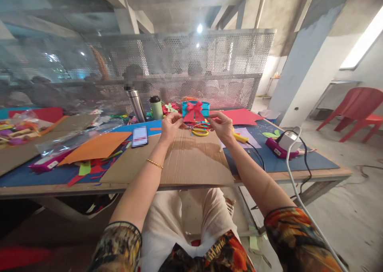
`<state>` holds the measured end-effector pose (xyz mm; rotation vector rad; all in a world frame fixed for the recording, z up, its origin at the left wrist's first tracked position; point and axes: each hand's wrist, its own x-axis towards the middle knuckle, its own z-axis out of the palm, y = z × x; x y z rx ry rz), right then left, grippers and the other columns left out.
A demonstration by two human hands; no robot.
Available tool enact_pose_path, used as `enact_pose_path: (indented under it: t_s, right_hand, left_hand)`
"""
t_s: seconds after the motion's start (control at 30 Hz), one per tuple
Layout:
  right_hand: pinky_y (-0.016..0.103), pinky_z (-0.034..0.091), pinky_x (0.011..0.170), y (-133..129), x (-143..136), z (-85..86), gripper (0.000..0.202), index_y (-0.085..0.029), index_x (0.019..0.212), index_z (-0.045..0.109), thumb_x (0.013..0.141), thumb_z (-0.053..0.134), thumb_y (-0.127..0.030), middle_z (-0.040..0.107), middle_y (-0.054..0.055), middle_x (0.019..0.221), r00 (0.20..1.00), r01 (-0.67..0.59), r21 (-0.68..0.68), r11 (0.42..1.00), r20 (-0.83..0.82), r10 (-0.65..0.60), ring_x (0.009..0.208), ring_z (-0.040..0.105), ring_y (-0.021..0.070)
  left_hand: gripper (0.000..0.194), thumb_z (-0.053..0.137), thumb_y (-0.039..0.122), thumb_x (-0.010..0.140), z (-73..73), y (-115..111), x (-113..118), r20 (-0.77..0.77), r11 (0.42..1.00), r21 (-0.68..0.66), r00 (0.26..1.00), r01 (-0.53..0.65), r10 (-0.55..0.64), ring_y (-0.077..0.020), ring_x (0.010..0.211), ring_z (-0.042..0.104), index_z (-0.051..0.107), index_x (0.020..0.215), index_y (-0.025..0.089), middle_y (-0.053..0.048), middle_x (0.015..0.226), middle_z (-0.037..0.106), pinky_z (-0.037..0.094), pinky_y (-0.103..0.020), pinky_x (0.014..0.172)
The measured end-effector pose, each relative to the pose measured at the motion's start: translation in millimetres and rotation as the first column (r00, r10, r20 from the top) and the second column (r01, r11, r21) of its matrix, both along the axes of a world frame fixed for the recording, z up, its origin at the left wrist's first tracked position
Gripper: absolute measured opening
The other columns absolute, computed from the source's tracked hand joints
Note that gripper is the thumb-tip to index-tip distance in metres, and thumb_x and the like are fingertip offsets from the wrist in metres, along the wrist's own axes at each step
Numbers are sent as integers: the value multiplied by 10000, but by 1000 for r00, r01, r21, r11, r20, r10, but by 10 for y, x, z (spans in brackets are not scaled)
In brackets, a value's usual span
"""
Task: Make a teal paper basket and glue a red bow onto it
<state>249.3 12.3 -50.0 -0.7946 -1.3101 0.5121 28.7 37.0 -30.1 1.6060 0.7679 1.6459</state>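
A small teal paper box (pixel 206 108) with a red ribbon-like bow (pixel 194 111) on its front stands upright above the far part of a cardboard sheet (pixel 176 164). My left hand (pixel 172 127) pinches it at the lower left corner, a gold bracelet on that wrist. At the lower right corner, the fingertips of my right hand (pixel 222 125) are closed on the box as well. Just below and between my hands lie yellow-handled scissors (pixel 199 132), partly overlapped by red pieces. A yellow glue gun (pixel 240 137) with a black cord rests right of my right hand.
A phone (pixel 139 136), an orange sheet (pixel 98 146) and paper scraps lie to the left. Behind stand a steel flask (pixel 136 106) and a green bottle (pixel 156 107). Red paper (pixel 239 117) and a purple power strip (pixel 281 149) with cables are on the right. A perforated metal screen (pixel 233 68) rises behind.
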Motion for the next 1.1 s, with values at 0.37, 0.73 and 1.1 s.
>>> enact_pose_path:
  t_s: [0.37,0.73,1.1]
  right_hand:
    - [233,507,442,45,13,-49,382,-256,837,698,758,866,-590,644,-57,632,1000,-2,-5,1000,-9,2,483,653,115]
    - [225,449,402,147,28,-188,433,-235,845,629,754,846,-599,693,-9,809,996,-24,-92,995,81,32,505,660,110]
    - [220,466,388,150,33,-260,469,-223,885,613,772,795,-640,731,21,855,968,-13,-234,972,241,71,476,679,127]
  left_hand:
    - [364,913,364,734,-87,36,9,125,971,-182,983,158,-136,-156,543,732,616,867,201,53,634,672,524,-224,504]
    - [298,857,244,856,-88,9,-55,132,866,-430,967,255,-219,-184,610,782,567,836,183,5,654,717,566,-225,571]
    - [274,833,168,905,-146,84,-113,85,845,-489,976,214,-198,-148,586,757,573,818,153,19,631,684,571,-207,593]
